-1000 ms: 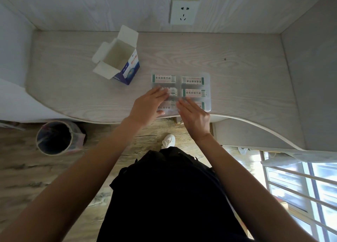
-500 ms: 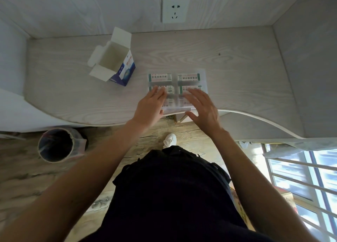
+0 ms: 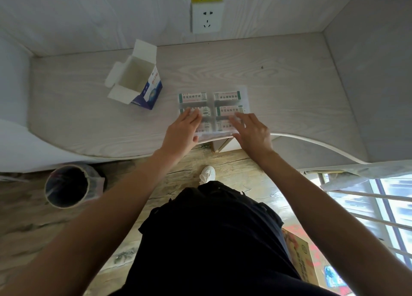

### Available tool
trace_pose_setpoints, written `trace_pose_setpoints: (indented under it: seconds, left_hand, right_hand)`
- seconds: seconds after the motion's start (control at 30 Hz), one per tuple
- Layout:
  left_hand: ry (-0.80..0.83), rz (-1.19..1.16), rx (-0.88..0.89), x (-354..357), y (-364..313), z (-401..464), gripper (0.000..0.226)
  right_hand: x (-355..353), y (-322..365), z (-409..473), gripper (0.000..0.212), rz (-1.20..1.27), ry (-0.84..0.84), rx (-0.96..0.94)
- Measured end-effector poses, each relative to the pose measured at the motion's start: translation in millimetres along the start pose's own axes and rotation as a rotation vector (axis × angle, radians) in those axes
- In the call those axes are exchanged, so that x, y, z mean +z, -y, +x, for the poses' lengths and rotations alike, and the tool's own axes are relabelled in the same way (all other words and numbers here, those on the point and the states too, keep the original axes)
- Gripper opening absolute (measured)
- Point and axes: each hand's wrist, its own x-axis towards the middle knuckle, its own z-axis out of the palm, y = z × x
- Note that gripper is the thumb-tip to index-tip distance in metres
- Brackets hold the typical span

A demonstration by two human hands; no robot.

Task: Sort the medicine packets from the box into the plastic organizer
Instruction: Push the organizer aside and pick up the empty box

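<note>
- The person stands at a pale wood desk (image 3: pixel 289 90) and reaches both bare arms forward over its near edge.
- The left hand (image 3: pixel 181 132) lies palm down with its fingers straight and close together. The fingertips rest flat on the left side of the clear organizer (image 3: pixel 244 95). It grips nothing.
- The right hand (image 3: pixel 253 132) is palm down too, fingers spread a little and only softly bent. Its fingertips touch the right side of the organizer. It holds nothing either.
- The organizer sits flat on the desk, right at the near edge, between the two hands.
- The packets (image 3: pixel 227 95) lie inside it in two columns, white with green ends. The two at the back show fully. The hands cover part of the nearer ones.
- The box (image 3: pixel 146 88) stands on the desk to the left of the organizer, a little further back, apart from it. Its flaps are open, and I see no packets in the part of its inside that shows.
- A white socket (image 3: pixel 206 17) is on the wall behind the desk, with a yellow label above it.
- A round bin (image 3: pixel 66 187) stands on the floor to the left, below the desk.
</note>
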Motion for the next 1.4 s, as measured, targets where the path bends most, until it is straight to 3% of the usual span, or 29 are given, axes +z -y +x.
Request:
trace_pose_setpoints:
  seconds: [0.2,0.37,0.43,0.53,0.63,0.77,0.87,0.97,1.07,1.27,1.4]
  left_hand:
    - [-0.025,-0.025,0.021,-1.4,3.5,-1.0,0.061]
    - [-0.028,-0.220,0.000,-12.7,7.7,2.2,0.049]
    - [-0.161,-0.326,-0.047,-26.3,9.1,1.0,0.034]
    - [-0.525,-0.332,-0.178,-56.1,19.2,-3.9,0.022]
    - [-0.736,-0.197,-0.457,-82.8,52.3,-5.6,0.045]
    - [-0.455,-0.400,-0.799,-96.5,84.7,7.1,0.100]
    - [-0.228,-0.505,-0.978,-93.7,93.8,12.8,0.110]
    - [-0.185,-0.529,-0.981,-85.2,100.2,7.4,0.094]
    - [-0.305,-0.538,-0.916,-87.0,105.5,-11.3,0.078]
    - [-0.628,-0.653,-0.736,-105.0,112.0,-89.8,0.075]
    - [-0.709,-0.656,-0.613,-107.5,118.1,-158.7,0.073]
  right_hand:
    - [-0.5,3.0,-0.9,0.053,-0.052,-0.013,0.039]
    - [-21.9,3.0,16.3,0.046,0.234,0.177,0.177]
    - [-37.5,10.6,32.7,0.038,0.411,0.102,0.277]
    - [-59.7,34.2,71.6,0.033,0.637,0.037,0.306]
    - [-65.3,65.4,118.1,0.039,0.873,0.097,0.295]
    - [-54.7,97.1,173.6,0.060,0.968,0.170,0.239]
    - [-41.4,118.5,202.2,0.077,0.992,0.246,0.181]
    - [-35.8,131.5,212.6,0.077,1.071,0.284,0.295]
    - [-40.9,145.5,207.8,0.068,1.082,0.253,0.290]
    - [-67.2,190.0,169.5,0.052,1.182,0.179,0.202]
    - [-67.5,233.3,133.8,0.051,1.249,0.202,0.171]
